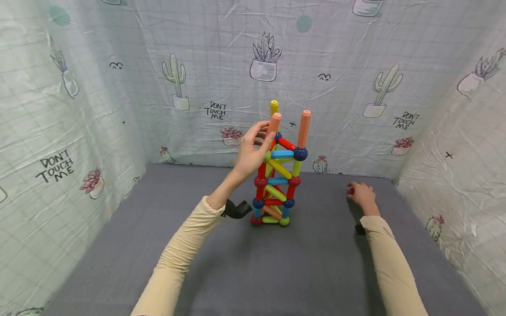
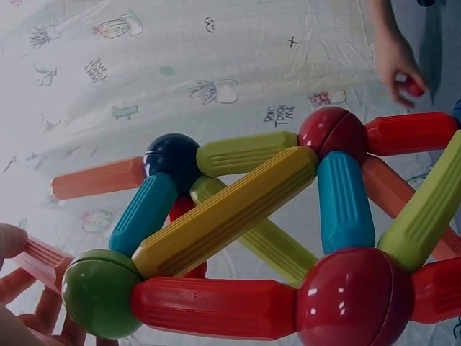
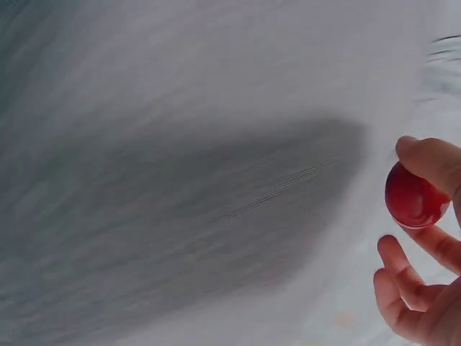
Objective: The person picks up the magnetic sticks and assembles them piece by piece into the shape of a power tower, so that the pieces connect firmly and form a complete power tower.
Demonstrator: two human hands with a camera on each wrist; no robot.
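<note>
A tall tower (image 1: 278, 180) of coloured rods and balls stands upright on the grey table. My left hand (image 1: 253, 148) pinches an orange rod (image 1: 274, 123) that rises from the green ball (image 2: 102, 294) at the tower's near left top corner. Another orange rod (image 1: 304, 129) stands on a dark blue ball (image 1: 300, 154), and a yellow rod (image 1: 274, 106) rises at the back. Off to the right, my right hand (image 1: 363, 196) holds a red ball (image 3: 415, 196) between thumb and fingers, apart from the tower.
Patterned sheeting (image 1: 213, 66) with plant drawings walls in the back and both sides of the grey table (image 1: 316, 272). A black strap end (image 1: 238, 210) sticks out from my left wrist beside the tower's lower part.
</note>
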